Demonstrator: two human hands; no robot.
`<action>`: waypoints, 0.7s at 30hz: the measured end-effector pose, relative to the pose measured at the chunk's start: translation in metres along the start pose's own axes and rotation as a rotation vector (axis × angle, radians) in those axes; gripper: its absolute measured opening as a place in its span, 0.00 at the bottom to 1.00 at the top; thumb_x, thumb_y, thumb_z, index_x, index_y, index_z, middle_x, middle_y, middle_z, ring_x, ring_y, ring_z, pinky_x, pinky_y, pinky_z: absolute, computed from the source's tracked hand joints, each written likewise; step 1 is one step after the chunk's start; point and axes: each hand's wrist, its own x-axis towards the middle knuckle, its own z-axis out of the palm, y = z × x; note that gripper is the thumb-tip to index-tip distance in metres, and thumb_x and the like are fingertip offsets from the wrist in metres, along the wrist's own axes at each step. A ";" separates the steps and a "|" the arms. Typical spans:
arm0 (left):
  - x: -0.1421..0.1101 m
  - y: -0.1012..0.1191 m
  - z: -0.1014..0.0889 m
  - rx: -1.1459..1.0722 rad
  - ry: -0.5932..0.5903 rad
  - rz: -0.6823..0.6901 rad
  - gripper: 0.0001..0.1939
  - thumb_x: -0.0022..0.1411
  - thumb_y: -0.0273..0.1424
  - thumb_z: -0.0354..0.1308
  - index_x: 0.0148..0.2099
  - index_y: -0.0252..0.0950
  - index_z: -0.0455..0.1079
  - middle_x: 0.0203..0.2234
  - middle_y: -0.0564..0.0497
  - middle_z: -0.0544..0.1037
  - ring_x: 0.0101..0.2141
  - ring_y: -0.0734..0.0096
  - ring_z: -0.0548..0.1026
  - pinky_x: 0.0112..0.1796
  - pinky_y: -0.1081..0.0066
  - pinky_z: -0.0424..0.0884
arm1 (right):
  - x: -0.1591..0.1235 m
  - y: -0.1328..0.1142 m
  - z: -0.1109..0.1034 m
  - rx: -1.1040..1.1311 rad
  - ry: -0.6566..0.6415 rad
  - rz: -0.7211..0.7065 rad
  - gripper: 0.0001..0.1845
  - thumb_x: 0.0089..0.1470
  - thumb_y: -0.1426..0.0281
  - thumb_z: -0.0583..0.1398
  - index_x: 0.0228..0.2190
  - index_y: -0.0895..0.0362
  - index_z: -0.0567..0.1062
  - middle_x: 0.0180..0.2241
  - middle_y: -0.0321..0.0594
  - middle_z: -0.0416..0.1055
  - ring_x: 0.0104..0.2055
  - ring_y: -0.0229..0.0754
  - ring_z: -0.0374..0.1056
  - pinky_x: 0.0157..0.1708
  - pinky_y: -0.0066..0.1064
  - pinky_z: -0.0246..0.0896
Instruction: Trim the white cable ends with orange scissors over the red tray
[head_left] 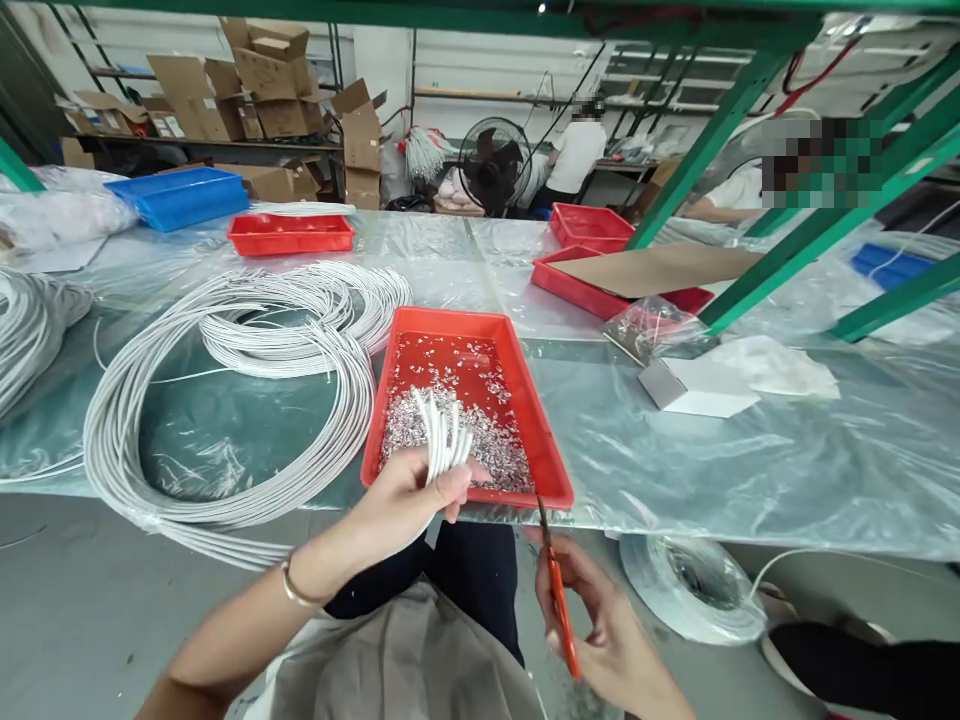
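Observation:
My left hand [427, 484] is closed around a bundle of white cables [444, 432], whose ends point up over the red tray [465, 352]. Small shiny silver bits [491, 445] lie heaped in the near part of that tray, with more scattered toward its far side. At the tray's near right corner my right hand [589, 610] holds a pair of scissors [558, 598] with orange handles, its dark blades pointing up and touching or nearly touching the rim. Large coils of white cable [124, 430] rest left of the tray, some strands hanging over the table edge.
Behind the coils stand a red tray [292, 235] and a blue bin [180, 198]. A white box [697, 388] and cardboard [660, 268] lie to the right, near green posts [787, 240]. Under the table edge is a wrapped coil [690, 590]. Two people work farther back.

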 end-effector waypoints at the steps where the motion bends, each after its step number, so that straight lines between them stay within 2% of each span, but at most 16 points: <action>1: -0.005 -0.009 0.002 -0.018 0.078 0.002 0.15 0.54 0.41 0.61 0.36 0.34 0.68 0.18 0.56 0.65 0.18 0.79 0.64 0.21 0.75 0.60 | -0.001 -0.001 0.001 0.002 -0.037 -0.023 0.29 0.50 0.60 0.58 0.52 0.58 0.63 0.22 0.34 0.63 0.21 0.38 0.59 0.23 0.29 0.61; 3: -0.017 -0.027 0.002 -0.049 0.179 -0.042 0.15 0.54 0.39 0.61 0.40 0.36 0.67 0.18 0.58 0.65 0.13 0.83 0.59 0.16 0.77 0.53 | -0.001 -0.003 -0.001 -0.008 -0.105 -0.050 0.30 0.51 0.61 0.57 0.54 0.58 0.60 0.24 0.35 0.62 0.23 0.38 0.58 0.22 0.28 0.60; 5: -0.029 -0.041 0.000 -0.041 0.202 -0.107 0.15 0.56 0.41 0.59 0.41 0.37 0.65 0.20 0.57 0.67 0.10 0.87 0.54 0.13 0.79 0.47 | 0.001 -0.006 -0.003 -0.057 -0.133 -0.042 0.30 0.51 0.64 0.57 0.54 0.58 0.58 0.27 0.36 0.62 0.24 0.38 0.58 0.22 0.27 0.60; 7: -0.038 -0.052 -0.002 0.022 0.204 -0.142 0.15 0.57 0.41 0.58 0.40 0.36 0.65 0.20 0.57 0.67 0.10 0.88 0.52 0.12 0.79 0.45 | 0.006 -0.012 -0.006 -0.116 -0.181 -0.014 0.30 0.49 0.67 0.58 0.54 0.57 0.60 0.26 0.36 0.62 0.24 0.38 0.58 0.22 0.26 0.59; 10: -0.048 -0.060 -0.003 0.175 0.210 -0.132 0.14 0.58 0.40 0.57 0.39 0.34 0.69 0.19 0.56 0.68 0.13 0.85 0.57 0.14 0.79 0.50 | 0.014 -0.024 -0.007 -0.161 -0.298 -0.002 0.26 0.50 0.68 0.58 0.52 0.57 0.64 0.22 0.33 0.62 0.22 0.36 0.57 0.21 0.25 0.56; 13: -0.053 -0.061 -0.003 0.282 0.184 -0.101 0.13 0.59 0.38 0.56 0.39 0.33 0.72 0.21 0.53 0.71 0.18 0.80 0.63 0.19 0.78 0.56 | 0.019 -0.032 -0.008 -0.198 -0.354 -0.002 0.22 0.54 0.66 0.57 0.51 0.58 0.65 0.21 0.33 0.62 0.22 0.36 0.57 0.19 0.24 0.54; 17: -0.052 -0.057 -0.004 0.396 0.147 -0.053 0.10 0.60 0.34 0.55 0.40 0.34 0.72 0.24 0.53 0.72 0.23 0.77 0.67 0.24 0.77 0.61 | 0.019 -0.037 -0.012 -0.288 -0.378 -0.034 0.20 0.59 0.65 0.53 0.51 0.59 0.65 0.20 0.34 0.63 0.22 0.37 0.58 0.21 0.26 0.55; 21: -0.046 -0.054 -0.004 0.453 0.146 0.053 0.06 0.55 0.31 0.60 0.34 0.33 0.73 0.24 0.52 0.72 0.25 0.76 0.68 0.27 0.76 0.63 | 0.018 -0.042 -0.017 -0.352 -0.377 -0.076 0.21 0.58 0.65 0.54 0.51 0.58 0.65 0.21 0.35 0.66 0.22 0.38 0.60 0.23 0.27 0.56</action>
